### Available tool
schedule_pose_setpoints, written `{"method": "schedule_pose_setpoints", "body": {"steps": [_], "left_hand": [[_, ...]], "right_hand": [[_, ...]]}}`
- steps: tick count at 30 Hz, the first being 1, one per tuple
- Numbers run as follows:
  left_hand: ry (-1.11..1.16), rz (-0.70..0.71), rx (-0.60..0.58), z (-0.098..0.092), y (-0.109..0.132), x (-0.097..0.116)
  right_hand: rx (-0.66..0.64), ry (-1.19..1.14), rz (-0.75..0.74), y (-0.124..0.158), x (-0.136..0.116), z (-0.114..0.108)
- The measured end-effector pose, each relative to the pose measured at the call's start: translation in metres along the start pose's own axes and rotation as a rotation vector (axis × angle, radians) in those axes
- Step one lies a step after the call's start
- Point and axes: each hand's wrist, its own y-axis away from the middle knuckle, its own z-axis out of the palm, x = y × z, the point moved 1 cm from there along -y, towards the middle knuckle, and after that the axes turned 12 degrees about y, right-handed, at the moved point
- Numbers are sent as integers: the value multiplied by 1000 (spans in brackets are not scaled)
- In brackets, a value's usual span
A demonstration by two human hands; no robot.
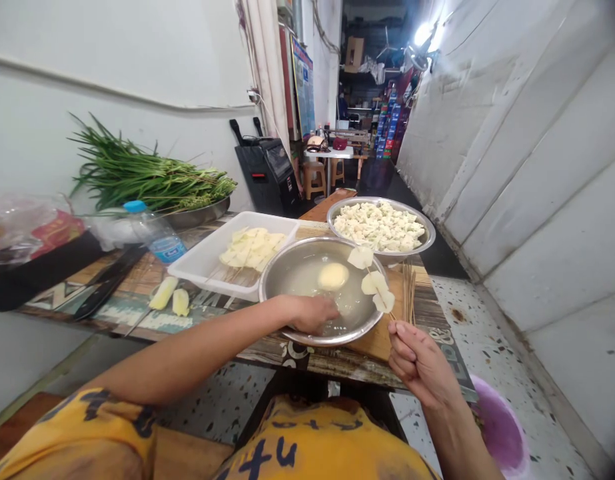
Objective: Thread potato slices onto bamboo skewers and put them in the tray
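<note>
A steel bowl [270, 285] of cloudy water holds a round pale yellow piece [333, 275]. My left hand [314, 315] dips into the water at the bowl's near side, its fingertips under the surface and hidden. Beyond the bowl's right edge, my right hand [412, 357] is closed on a thin skewer threaded with pale potato-like slices [372, 283]. Left of the bowl, a white plastic tray [192, 263] carries skewered pale slices [252, 249]. Bare wooden skewers [408, 293] lie on the board to the right.
Behind the bowl is a steel basin [431, 235] of cauliflower-like pieces. To the left are a water bottle [160, 235], a black-handled knife [104, 283], peeled yellow pieces [164, 293] and a pan of green stalks [147, 177]. A pink tub [507, 427] stands on the floor at right.
</note>
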Motion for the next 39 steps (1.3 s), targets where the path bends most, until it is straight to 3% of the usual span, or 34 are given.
{"method": "schedule_pose_setpoints", "body": {"steps": [6, 10, 12, 16, 20, 22, 26, 31, 33, 39], "left_hand": [[55, -59, -126, -15, 7, 4], [195, -33, -278, -25, 10, -4], [353, -14, -193, -29, 9, -11], [699, -68, 195, -40, 8, -24], [839, -131, 271, -45, 9, -29], [767, -135, 309, -46, 9, -32], [338, -146, 311, -45, 9, -40], [76, -124, 14, -35, 7, -42], [-21, -148, -19, -34, 6, -40], [-140, -68, 281, -39, 5, -36]], "right_hand": [[-16, -6, -7, 2, 0, -1], [-20, 0, -4, 1, 1, -1], [-16, 8, -3, 1, 1, 0], [-10, 21, 8, 1, 1, -1], [-24, 23, 22, 3, 2, -3], [-33, 25, 25, 4, 3, -4], [-40, 29, 30, 5, 6, -6], [-41, 25, 31, 5, 8, -7], [-39, 27, 30, 5, 8, -7], [-41, 30, 29, 6, 8, -6]]}}
